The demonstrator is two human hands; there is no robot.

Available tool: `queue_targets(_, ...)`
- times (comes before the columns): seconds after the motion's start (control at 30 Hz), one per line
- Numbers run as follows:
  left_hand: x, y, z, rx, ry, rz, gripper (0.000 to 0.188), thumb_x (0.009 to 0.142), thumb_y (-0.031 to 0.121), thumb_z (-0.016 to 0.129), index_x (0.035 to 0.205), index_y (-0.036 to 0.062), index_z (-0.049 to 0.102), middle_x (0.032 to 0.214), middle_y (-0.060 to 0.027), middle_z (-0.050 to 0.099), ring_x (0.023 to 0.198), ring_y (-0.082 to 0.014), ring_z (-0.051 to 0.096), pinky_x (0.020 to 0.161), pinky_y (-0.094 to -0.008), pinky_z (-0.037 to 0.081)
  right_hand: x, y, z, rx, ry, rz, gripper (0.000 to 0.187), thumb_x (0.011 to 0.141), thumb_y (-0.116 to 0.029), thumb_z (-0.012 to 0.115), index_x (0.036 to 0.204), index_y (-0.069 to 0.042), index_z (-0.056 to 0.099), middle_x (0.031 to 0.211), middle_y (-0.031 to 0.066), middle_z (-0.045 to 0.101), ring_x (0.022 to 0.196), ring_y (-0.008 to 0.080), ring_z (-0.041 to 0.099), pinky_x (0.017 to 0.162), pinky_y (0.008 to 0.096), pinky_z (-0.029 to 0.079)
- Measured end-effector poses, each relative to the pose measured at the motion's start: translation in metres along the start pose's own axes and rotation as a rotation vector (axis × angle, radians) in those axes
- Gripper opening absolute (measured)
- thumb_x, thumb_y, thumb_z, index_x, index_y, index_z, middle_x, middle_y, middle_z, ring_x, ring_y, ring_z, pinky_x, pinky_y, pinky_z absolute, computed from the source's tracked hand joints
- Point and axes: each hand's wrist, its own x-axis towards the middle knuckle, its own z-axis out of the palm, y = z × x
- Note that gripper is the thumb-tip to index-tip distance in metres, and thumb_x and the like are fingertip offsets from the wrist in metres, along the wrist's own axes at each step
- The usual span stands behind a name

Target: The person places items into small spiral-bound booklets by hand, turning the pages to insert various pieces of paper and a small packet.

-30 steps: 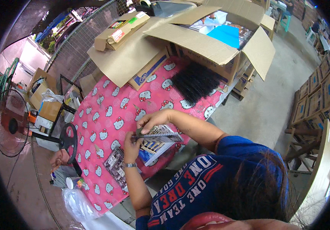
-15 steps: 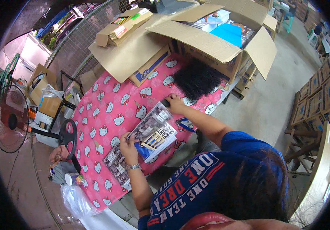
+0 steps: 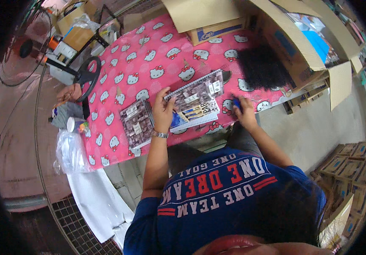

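My left hand point(image 3: 164, 111) grips the left edge of a grey photo-patterned spiral notebook point(image 3: 193, 95), thumb on top. Under it lies another notebook point(image 3: 195, 117) with a blue and yellow picture and a white page edge with punched holes. Left of that hand, a similar grey-patterned notebook point(image 3: 136, 123) with a dark spiral spine rests on the table. My right hand point(image 3: 245, 114) is closed around blue-handled pliers point(image 3: 236, 103), partly hidden by the fingers. A small dark rounded object point(image 3: 226, 77) sits at the notebook's far right corner.
A pink patterned cloth covers the table point(image 3: 149, 72). A heap of black binding coils point(image 3: 263, 68) lies at the far right, beside a big open carton point(image 3: 293, 55). At the left are a clamped black ring point(image 3: 90, 78), a white cup point(image 3: 73, 124) and a plastic bag point(image 3: 72, 148).
My right hand has left the far end of the notebook, come nearer and picked up the blue-handled pliers. My left hand stays on the notebook. The view has turned and shifted.
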Motion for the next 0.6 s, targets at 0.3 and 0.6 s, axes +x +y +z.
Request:
queue_targets(0.3, -0.006, -0.008, -0.009, 0.059, 0.056, -0.145, 0.018, 0.095, 0.013, 0.062, 0.110, 0.0023, 0.061, 0.074, -0.0014, 0.061, 0.055, -0.0081, 0.058, 0.050, -0.0235, 0.048, 0.035, -0.149, -0.019, 0.397, -0.074, -0.459, 0.057, 0.077, -0.022, 0.074, 0.129, -0.005, 0.056, 0.115, 0.0144, 0.056, 0.106, 0.0342, 0.051, 0.092, 0.0427, 0.041)
queue_targets(0.6, -0.009, -0.013, -0.016, 0.042, -0.057, -0.083, 0.023, 0.090, -0.005, 0.057, 0.110, 0.0032, 0.065, 0.084, -0.0025, 0.065, 0.066, -0.0073, 0.059, 0.057, -0.0221, 0.049, 0.055, -0.194, -0.007, 0.173, -0.088, -0.518, 0.059, 0.075, -0.024, 0.074, 0.129, -0.006, 0.057, 0.114, 0.0120, 0.056, 0.105, 0.0323, 0.051, 0.090, 0.0439, 0.041)
